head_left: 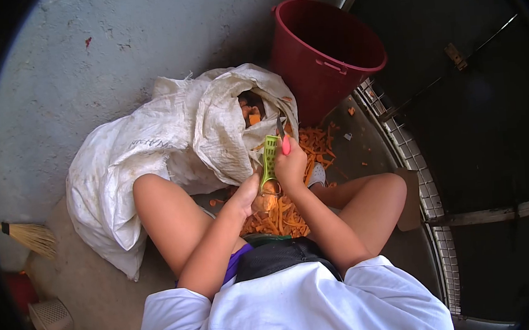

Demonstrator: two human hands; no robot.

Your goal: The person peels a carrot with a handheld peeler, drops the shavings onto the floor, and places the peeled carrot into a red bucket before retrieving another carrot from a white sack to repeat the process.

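My left hand [248, 194] is closed around a chunky orange root vegetable [268, 200], partly hidden by the fingers. A green peeler [269, 155] with a perforated handle lies between my hands, its head against the vegetable and its handle pointing away from me. My right hand [291, 167] is closed on a knife [285, 144] whose pink handle shows above the fist and whose dark blade points up toward the sack. The right fingers sit right beside the peeler; I cannot tell whether they grip it too. Orange peelings [285, 217] are heaped below my hands.
A white woven sack [182, 131] leans in front of me, its mouth showing more orange vegetables [252, 114]. Behind it stands a dark red bucket [307, 70]. A straw broom [31, 237] and a perforated basket [51, 321] are at the left. Dark panels [484, 143] border the right.
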